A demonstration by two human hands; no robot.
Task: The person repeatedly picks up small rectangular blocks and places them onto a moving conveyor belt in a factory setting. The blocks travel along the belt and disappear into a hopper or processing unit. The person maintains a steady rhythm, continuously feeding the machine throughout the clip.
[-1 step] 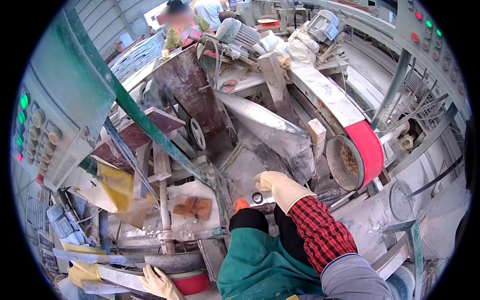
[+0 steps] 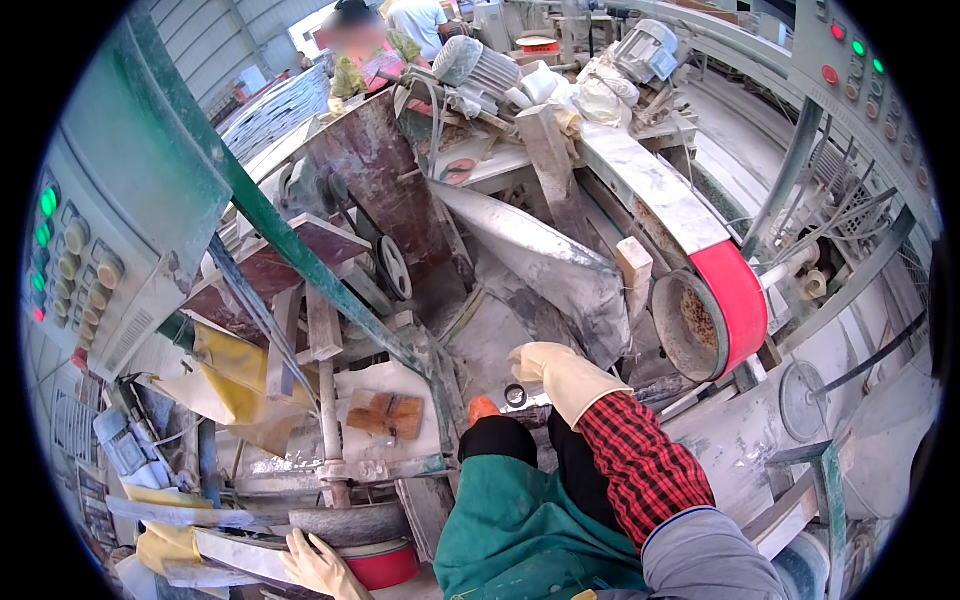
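cream-gloved left hand (image 2: 316, 567) lies beside red band (image 2: 388, 568), forearm cut off

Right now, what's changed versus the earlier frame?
Nothing clearly moved; I see nothing taken hold of or let go. The gloved left hand is still beside the lower red belt, the gloved right hand still left of the upper one.

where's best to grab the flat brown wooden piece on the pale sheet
Probably by its near and far edges, coming from above on the near side. The flat brown wooden piece looks wider than it is deep, so that grip spans its shorter dimension, and the pale round pole crowds its left end. Whether it's loose can't be told.
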